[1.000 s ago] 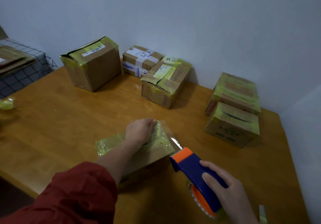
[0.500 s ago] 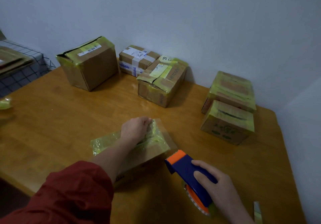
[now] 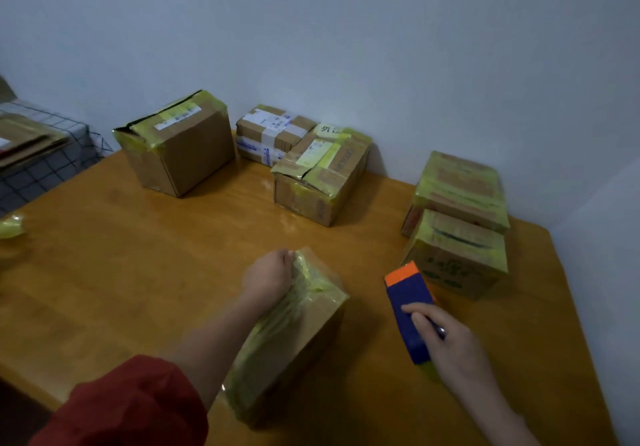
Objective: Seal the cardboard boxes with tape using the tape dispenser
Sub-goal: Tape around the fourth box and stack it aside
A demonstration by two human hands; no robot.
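Observation:
A small cardboard box (image 3: 298, 338) wrapped in yellowish tape lies near the front of the wooden table (image 3: 145, 258), tilted so one long side faces me. My left hand (image 3: 268, 274) grips its far top edge, fingers curled over the tape. My right hand (image 3: 450, 345) grips a blue tape dispenser (image 3: 410, 310) with an orange front, held to the right of the box and apart from it. No strip of tape shows between dispenser and box.
Taped boxes line the back: a tall box (image 3: 180, 142), a white-labelled box (image 3: 272, 134), a crumpled box (image 3: 322, 174), and two stacked boxes (image 3: 457, 224) at the right. A tape wad (image 3: 12, 226) lies at left. A checked cloth (image 3: 38, 165) holds flat cardboard.
The box has turned and tipped under my left hand, one end now pointing toward me. My right hand has carried the dispenser off the box's corner to the right.

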